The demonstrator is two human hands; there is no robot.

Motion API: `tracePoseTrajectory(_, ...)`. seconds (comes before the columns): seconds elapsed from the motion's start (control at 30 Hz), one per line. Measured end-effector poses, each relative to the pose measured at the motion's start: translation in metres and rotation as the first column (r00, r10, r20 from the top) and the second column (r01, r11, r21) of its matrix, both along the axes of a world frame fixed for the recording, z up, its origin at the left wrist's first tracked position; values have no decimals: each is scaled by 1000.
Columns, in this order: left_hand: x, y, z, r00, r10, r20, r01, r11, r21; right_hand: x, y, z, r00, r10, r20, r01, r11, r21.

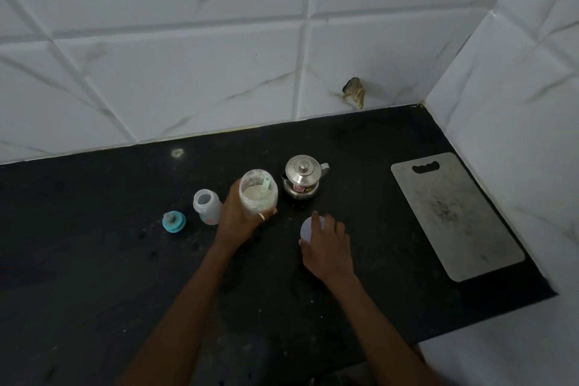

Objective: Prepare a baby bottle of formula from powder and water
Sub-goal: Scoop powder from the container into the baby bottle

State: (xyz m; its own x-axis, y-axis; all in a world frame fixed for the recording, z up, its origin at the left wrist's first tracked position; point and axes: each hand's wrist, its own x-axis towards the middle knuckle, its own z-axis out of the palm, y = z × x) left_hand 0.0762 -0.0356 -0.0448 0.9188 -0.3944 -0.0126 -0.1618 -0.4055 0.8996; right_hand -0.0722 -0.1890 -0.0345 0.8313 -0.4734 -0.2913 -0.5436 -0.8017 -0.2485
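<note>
My left hand (239, 216) grips a clear jar (258, 191) of white formula powder, open at the top, with a pale green scoop inside. My right hand (326, 244) rests on the jar's white round lid (308, 227), which lies flat on the black counter (360, 147), fingers curled over its edge. An open, empty baby bottle (206, 205) stands just left of the jar. Its teal cap with the nipple (174, 221) lies further left. A small lidded steel kettle (302, 177) stands right behind the jar.
A grey cutting board (454, 216) lies flat at the right end of the counter. White tiled walls close the back and right side. The counter's front right corner ends near the board.
</note>
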Motion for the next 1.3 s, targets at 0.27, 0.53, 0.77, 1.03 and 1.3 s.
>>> tracePoseTrajectory(0.27, -1, -1, 0, 1000, 15, -25, -15, 1000, 2, -4, 4, 8, 997, -31, 74, 33, 999, -25)
tracePoseTrajectory(0.53, -1, -1, -1, 999, 28, -46, -29, 999, -15, -1, 7, 20, 962, -5, 273, 12, 1000, -24)
tracePoseTrajectory(0.77, -8, -1, 13, 998, 62, -4, -62, 997, -53, 25, 8, 54, 873, 65, 483, -96, 995, 39)
tracePoseTrajectory(1.03, -9, 1, 91, 976, 53, 212, -20, 988, -154, 74, 12, 129, 734, 243, 634, -265, 962, -63)
tracePoseTrajectory(1.3, 7, 14, 147, 950, 103, 295, -77, 992, -101, 106, 20, 211, 739, 460, 493, -369, 888, -275)
